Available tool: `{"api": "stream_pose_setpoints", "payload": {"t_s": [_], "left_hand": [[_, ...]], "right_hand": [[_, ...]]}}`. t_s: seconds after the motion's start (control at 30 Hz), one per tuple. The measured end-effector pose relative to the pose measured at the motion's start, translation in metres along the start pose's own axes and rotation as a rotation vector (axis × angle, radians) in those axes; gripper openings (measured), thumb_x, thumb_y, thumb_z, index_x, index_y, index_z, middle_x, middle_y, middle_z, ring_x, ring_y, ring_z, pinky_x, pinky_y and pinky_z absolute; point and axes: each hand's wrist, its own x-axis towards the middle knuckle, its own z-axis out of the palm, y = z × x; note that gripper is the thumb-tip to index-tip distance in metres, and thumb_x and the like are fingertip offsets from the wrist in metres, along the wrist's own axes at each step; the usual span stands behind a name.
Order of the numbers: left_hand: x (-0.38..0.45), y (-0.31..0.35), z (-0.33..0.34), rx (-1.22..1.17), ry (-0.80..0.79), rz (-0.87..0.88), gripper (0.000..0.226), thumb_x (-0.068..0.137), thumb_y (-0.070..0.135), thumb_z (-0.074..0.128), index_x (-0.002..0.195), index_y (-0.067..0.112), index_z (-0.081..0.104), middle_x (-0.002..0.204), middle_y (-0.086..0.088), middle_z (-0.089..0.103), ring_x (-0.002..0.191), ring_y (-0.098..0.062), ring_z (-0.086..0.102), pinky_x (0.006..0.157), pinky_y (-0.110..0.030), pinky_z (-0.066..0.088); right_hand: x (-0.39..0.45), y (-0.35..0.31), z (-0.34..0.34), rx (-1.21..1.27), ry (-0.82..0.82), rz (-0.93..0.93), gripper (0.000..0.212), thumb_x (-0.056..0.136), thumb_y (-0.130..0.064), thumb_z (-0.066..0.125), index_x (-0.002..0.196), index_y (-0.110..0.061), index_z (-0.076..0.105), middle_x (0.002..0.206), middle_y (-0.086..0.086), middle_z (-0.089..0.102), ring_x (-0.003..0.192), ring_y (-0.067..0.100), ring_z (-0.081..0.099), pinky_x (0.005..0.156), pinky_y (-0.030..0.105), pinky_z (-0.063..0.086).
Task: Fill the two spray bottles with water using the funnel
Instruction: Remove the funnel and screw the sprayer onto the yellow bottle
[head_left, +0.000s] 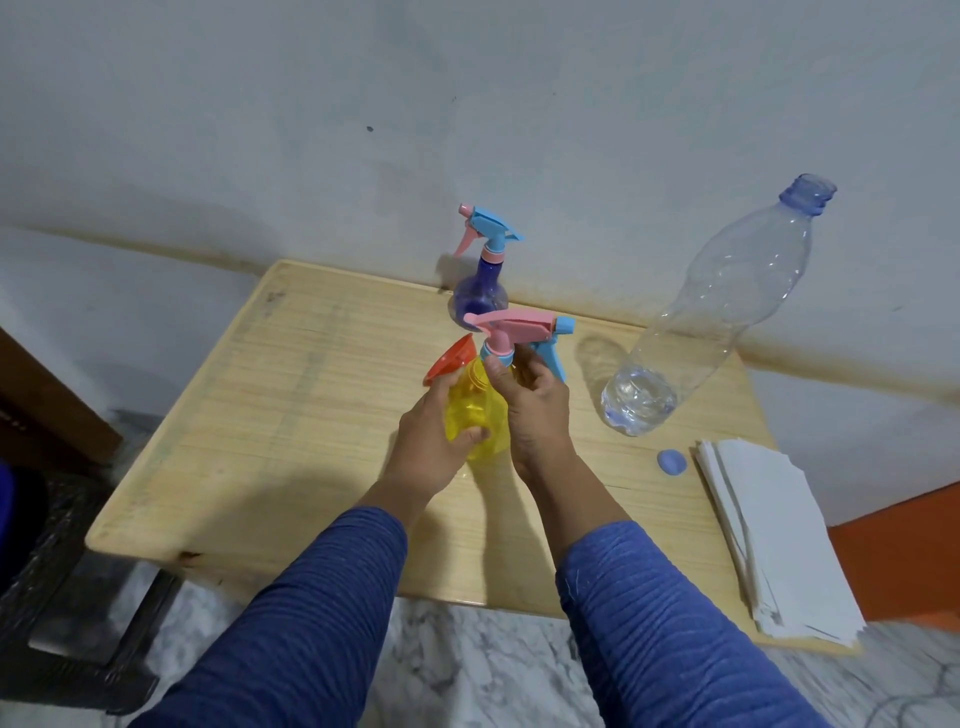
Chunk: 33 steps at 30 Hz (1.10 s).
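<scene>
Left of centre in the frame, the left hand (434, 434) is curled around the body of the yellow spray bottle (478, 410), fingers wrapped across its front, holding it upright on the wooden table (291, 415). The orange funnel (451, 364) lies just behind this hand, touching or nearly touching the bottle's left shoulder; which one cannot be determined.

At centre, the right hand (535, 410) is closed in a pinch on the blue collar beneath the pink spray head (511, 328), which sits at the yellow bottle's neck. Thumb and fingers are curled round the collar. Whether the head is fully seated cannot be determined.

Above centre, at the table's far edge, the purple spray bottle (480, 291) stands upright with its blue-and-pink head fitted. It is apart from both hands.

Right of centre, one clear water bottle (717, 312) stands uncapped, with a small amount of water at its bottom. Its blue cap (672, 461) lies on the table just in front of it. At the lower right edge, one stack of white paper sheets (779, 535) rests on the table.

No brand, label or legible writing is visible on any item.

Count: two spray bottles, one funnel, one water bottle, one cap, one paper stack.
</scene>
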Motion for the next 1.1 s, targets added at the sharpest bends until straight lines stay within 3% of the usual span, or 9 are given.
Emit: {"api": "stream_pose_setpoints", "payload": {"t_s": [0.17,0.3,0.4,0.57,0.73,0.83,0.9,1.0,1.1], "left_hand": [[-0.002,0.003,0.001,0.011,-0.004,-0.003,0.074,0.078,0.027,0.075,0.137,0.037,0.032,0.134,0.005,0.054,0.123,-0.017,0.051,0.102,-0.042,0.044],[0.0,0.001,0.0,-0.002,0.002,0.003,0.072,0.077,0.027,0.075,0.133,0.042,0.032,0.132,0.006,0.055,0.123,-0.017,0.052,0.102,-0.043,0.045],[0.0,0.0,0.001,-0.013,-0.002,-0.007,0.071,0.078,0.027,0.075,0.133,0.041,0.033,0.132,0.006,0.055,0.122,-0.016,0.052,0.102,-0.042,0.045],[-0.001,0.001,0.002,-0.027,-0.002,-0.001,0.072,0.078,0.024,0.075,0.136,0.038,0.034,0.133,0.005,0.055,0.123,-0.016,0.051,0.103,-0.042,0.044],[0.002,-0.002,0.002,-0.016,-0.003,-0.002,0.073,0.077,0.026,0.075,0.136,0.037,0.033,0.133,0.005,0.055,0.123,-0.017,0.052,0.102,-0.043,0.045],[0.001,-0.001,0.003,0.007,0.001,-0.016,0.074,0.077,0.028,0.075,0.136,0.037,0.033,0.131,0.005,0.055,0.119,-0.017,0.054,0.099,-0.042,0.047],[0.001,0.0,0.002,-0.009,0.009,-0.003,0.073,0.076,0.027,0.076,0.135,0.038,0.034,0.129,0.006,0.057,0.118,-0.016,0.055,0.098,-0.041,0.047],[0.002,-0.001,0.001,-0.031,0.011,0.001,0.072,0.075,0.024,0.077,0.131,0.042,0.036,0.128,0.006,0.057,0.119,-0.014,0.054,0.101,-0.04,0.045],[0.002,-0.003,0.002,-0.015,0.009,-0.009,0.071,0.076,0.025,0.076,0.133,0.038,0.036,0.128,0.005,0.058,0.118,-0.016,0.055,0.099,-0.042,0.046]], "right_hand": [[-0.001,0.0,0.0,-0.014,0.015,0.003,0.036,0.078,-0.016,0.074,0.112,-0.01,0.062,0.11,0.01,0.067,0.104,0.021,0.062,0.086,0.03,0.052],[0.0,-0.003,-0.001,0.005,-0.015,0.029,0.018,0.082,-0.032,0.068,0.098,-0.022,0.068,0.103,0.003,0.07,0.101,0.016,0.064,0.09,0.033,0.051],[0.001,0.003,0.004,0.083,0.039,0.051,0.023,0.078,-0.022,0.075,0.1,-0.019,0.067,0.102,0.006,0.069,0.105,0.027,0.064,0.093,0.043,0.052],[0.001,0.005,-0.001,0.04,-0.007,-0.032,0.026,0.08,-0.009,0.071,0.102,-0.019,0.064,0.104,0.006,0.068,0.104,0.023,0.064,0.092,0.037,0.051],[0.004,0.002,0.005,-0.008,0.001,-0.035,0.022,0.079,-0.005,0.072,0.092,-0.022,0.064,0.091,0.002,0.067,0.088,0.016,0.064,0.08,0.031,0.053],[0.003,0.003,0.008,-0.026,0.017,-0.056,0.028,0.078,-0.007,0.073,0.101,-0.015,0.06,0.092,0.001,0.067,0.084,0.01,0.065,0.075,0.023,0.054],[0.003,0.005,0.004,-0.034,-0.023,-0.048,0.029,0.081,-0.015,0.072,0.108,-0.015,0.059,0.099,0.002,0.067,0.091,0.012,0.065,0.079,0.026,0.054],[0.005,0.005,0.0,-0.045,-0.069,-0.028,0.023,0.085,-0.029,0.066,0.105,-0.019,0.064,0.104,0.012,0.067,0.1,0.026,0.064,0.089,0.041,0.052],[0.004,0.004,0.008,0.012,0.014,-0.034,0.023,0.08,-0.014,0.072,0.101,-0.018,0.064,0.098,0.007,0.069,0.092,0.021,0.066,0.083,0.035,0.055]]}}
